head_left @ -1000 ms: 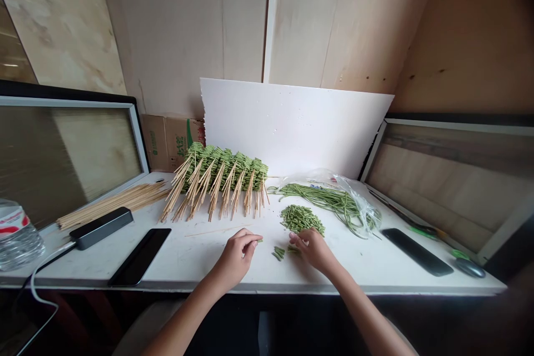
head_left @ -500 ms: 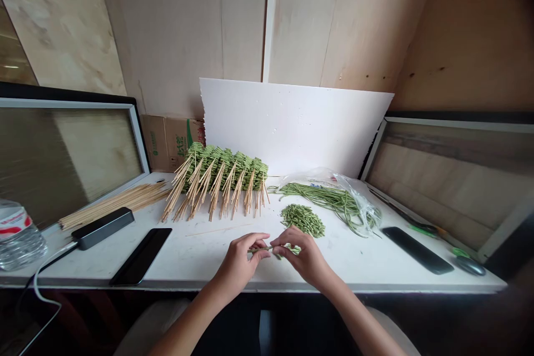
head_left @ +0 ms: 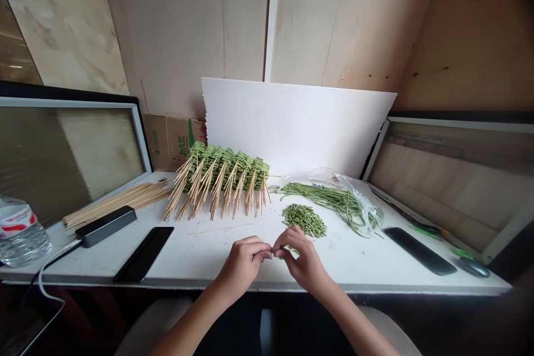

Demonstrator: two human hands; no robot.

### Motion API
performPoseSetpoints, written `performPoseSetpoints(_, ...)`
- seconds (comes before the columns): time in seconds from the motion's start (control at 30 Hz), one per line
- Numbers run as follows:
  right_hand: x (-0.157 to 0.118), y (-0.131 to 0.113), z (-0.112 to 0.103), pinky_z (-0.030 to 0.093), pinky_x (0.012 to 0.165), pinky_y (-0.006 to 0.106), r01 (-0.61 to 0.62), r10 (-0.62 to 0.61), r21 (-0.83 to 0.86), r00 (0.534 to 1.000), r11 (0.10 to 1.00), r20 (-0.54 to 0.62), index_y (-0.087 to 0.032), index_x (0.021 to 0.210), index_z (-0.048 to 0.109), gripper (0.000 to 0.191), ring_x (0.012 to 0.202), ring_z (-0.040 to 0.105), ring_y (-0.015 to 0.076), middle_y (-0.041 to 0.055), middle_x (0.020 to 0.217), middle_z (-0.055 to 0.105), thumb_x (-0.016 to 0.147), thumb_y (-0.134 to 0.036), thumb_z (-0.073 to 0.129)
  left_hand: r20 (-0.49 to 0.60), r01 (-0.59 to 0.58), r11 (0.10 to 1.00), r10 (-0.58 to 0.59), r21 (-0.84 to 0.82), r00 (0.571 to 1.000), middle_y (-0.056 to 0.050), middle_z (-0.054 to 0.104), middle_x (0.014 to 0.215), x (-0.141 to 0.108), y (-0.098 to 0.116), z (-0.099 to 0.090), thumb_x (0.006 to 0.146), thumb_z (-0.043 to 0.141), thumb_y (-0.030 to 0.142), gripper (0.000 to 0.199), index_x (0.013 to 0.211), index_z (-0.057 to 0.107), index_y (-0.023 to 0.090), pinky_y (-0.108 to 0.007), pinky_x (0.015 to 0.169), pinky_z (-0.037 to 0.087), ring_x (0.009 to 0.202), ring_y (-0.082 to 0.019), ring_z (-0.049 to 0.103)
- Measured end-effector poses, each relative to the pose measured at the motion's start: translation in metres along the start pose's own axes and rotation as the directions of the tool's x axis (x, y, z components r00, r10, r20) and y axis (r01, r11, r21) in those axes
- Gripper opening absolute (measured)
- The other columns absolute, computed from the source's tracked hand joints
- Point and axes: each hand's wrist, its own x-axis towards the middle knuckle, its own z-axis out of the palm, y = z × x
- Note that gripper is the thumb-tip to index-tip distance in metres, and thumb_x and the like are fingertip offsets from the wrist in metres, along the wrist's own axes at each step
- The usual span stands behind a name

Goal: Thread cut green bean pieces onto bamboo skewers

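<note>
My left hand (head_left: 244, 260) and my right hand (head_left: 303, 258) meet fingertip to fingertip above the front of the white table. Both are closed in a pinch on a thin green bean, which the fingers now hide almost wholly. A few cut green bean pieces (head_left: 293, 251) show behind my right fingers. Just beyond that hand lies a heap of short-cut beans (head_left: 304, 219). Farther left, bean pieces threaded on bamboo skewers (head_left: 227, 169) are stacked in rows, their bare sticks pointing toward me. One loose skewer (head_left: 219, 230) lies in front of the stack.
Long whole beans (head_left: 321, 193) rest partly in a clear plastic bag (head_left: 367, 208) at the back right. Bare skewers (head_left: 120, 202), a black box (head_left: 106, 226), a phone (head_left: 144, 254) and a water bottle (head_left: 20, 231) are on the left. A dark flat object (head_left: 419, 250) lies right.
My fingertips have drawn together, and the bean that showed between them is now mostly covered. The view has shifted slightly. The stack and the heap look the same.
</note>
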Motion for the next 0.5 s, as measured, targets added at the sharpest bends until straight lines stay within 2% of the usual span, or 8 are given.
performPoseSetpoints(0.13, -0.001, 0.003, 0.000, 0.049, 0.079, 0.040, -0.071, 0.073, 0.111, 0.997, 0.991, -0.014, -0.025, 0.082, 0.072, 0.027, 0.081, 0.060, 0.0244, 0.0054, 0.077, 0.068, 0.100, -0.041, 0.060, 0.011, 0.012, 0.995, -0.011, -0.095, 1.000, -0.006, 0.073, 0.078, 0.000, -0.001, -0.001, 0.093, 0.057, 0.013, 0.026, 0.081, 0.079, 0.019, -0.029, 0.068, 0.053, 0.072, -0.018, 0.067)
performPoseSetpoints(0.2, 0.000, 0.011, -0.008, 0.051, 0.081, 0.041, -0.097, 0.098, 0.092, 0.995, 0.991, -0.011, -0.025, 0.082, 0.075, 0.027, 0.084, 0.062, 0.0252, 0.0059, 0.079, 0.070, 0.098, -0.045, 0.064, 0.011, 0.037, 0.990, -0.035, -0.136, 0.999, -0.007, 0.073, 0.078, 0.002, -0.003, -0.003, 0.094, 0.057, 0.017, 0.025, 0.085, 0.080, 0.018, -0.029, 0.066, 0.054, 0.069, -0.018, 0.066)
performPoseSetpoints(0.3, 0.002, 0.036, -0.024, 0.051, 0.084, 0.046, -0.143, 0.137, -0.108, 0.989, 0.984, -0.056, -0.027, 0.089, 0.079, 0.027, 0.089, 0.063, 0.0288, 0.0080, 0.087, 0.072, 0.094, -0.051, 0.068, 0.000, 0.074, 0.990, -0.074, -0.124, 0.997, -0.009, 0.074, 0.083, 0.005, -0.008, -0.008, 0.097, 0.061, 0.027, 0.023, 0.095, 0.082, 0.018, -0.029, 0.068, 0.055, 0.072, -0.019, 0.067)
performPoseSetpoints(0.37, 0.000, 0.057, -0.033, 0.051, 0.083, 0.050, -0.201, 0.189, -0.262, 0.979, 0.944, -0.070, -0.026, 0.088, 0.081, 0.031, 0.086, 0.062, 0.0308, 0.0094, 0.084, 0.072, 0.092, -0.054, 0.068, -0.026, 0.090, 0.993, -0.092, -0.076, 0.995, -0.009, 0.074, 0.086, 0.006, -0.013, -0.010, 0.099, 0.061, 0.030, 0.024, 0.099, 0.082, 0.018, -0.030, 0.073, 0.055, 0.078, -0.020, 0.069)
performPoseSetpoints(0.5, -0.010, 0.086, -0.039, 0.050, 0.082, 0.047, -0.279, 0.310, -0.373, 0.950, 0.885, 0.024, -0.025, 0.080, 0.082, 0.032, 0.082, 0.063, 0.0300, 0.0090, 0.081, 0.073, 0.091, -0.052, 0.068, -0.010, 0.113, 0.994, -0.113, -0.011, 0.994, -0.010, 0.074, 0.096, 0.004, -0.021, -0.009, 0.103, 0.054, 0.032, 0.029, 0.110, 0.079, 0.020, -0.031, 0.079, 0.056, 0.087, -0.021, 0.070)
